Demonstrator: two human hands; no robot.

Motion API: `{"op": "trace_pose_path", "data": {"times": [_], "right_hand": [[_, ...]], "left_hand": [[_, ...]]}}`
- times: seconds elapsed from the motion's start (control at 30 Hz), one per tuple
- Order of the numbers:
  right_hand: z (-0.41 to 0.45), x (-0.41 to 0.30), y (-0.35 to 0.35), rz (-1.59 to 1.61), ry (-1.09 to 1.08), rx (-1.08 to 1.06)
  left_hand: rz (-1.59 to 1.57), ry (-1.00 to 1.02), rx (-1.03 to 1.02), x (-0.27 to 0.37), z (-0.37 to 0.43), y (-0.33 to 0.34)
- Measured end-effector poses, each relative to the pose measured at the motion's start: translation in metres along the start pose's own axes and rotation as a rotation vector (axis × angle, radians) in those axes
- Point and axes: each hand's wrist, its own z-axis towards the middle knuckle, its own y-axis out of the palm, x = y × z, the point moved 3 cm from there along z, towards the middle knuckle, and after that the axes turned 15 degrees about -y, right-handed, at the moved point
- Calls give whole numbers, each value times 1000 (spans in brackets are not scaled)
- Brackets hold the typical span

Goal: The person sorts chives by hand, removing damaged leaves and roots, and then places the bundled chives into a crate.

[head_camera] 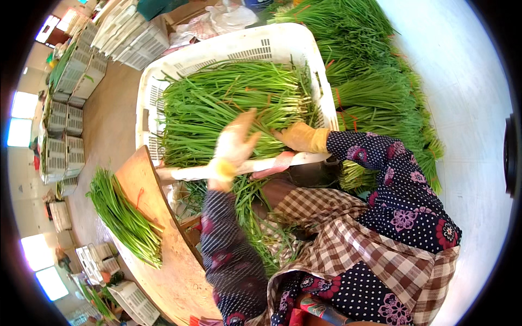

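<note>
A large white plastic crate (285,34) holds bundles of long green leaves with pale stalks, probably garlic chives (228,89), some with orange ties. My left hand (236,142), in a pale glove with a yellow cuff, is blurred over the crate's near side, thumb apart from the fingers, nothing seen in it. Just right of it, my right hand (304,137), in a yellow-orange glove, touches the pale stalks; whether its fingers grip any is hidden. Pink cloth (281,161) wraps part of the near rim. One tied bundle (126,220) lies on a wooden board at lower left.
Many tied bundles (367,89) are heaped right of the crate, beside a pale smooth surface (469,122). The wooden board (183,277) reaches close to my left sleeve. Loose leaves (253,220) lie about my lap. Stacked white crates (138,45) stand beyond, at upper left.
</note>
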Motion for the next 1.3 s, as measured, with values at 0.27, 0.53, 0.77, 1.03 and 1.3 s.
{"op": "trace_pose_path", "data": {"times": [0.27, 0.53, 0.77, 1.03, 1.3], "right_hand": [[-11, 1, -70, -178, 145, 158], [29, 69, -32, 80, 293, -69], [22, 89, -61, 311, 238, 121], [26, 117, -73, 1049, 228, 69], [30, 102, -59, 1160, 293, 66]], "left_hand": [[242, -64, -57, -29, -7, 69], [335, -58, 18, -19, -5, 70], [308, -48, 66, -19, -1, 79], [246, -46, 170, 2, 8, 65], [366, -189, -41, -6, 46, 87]]}}
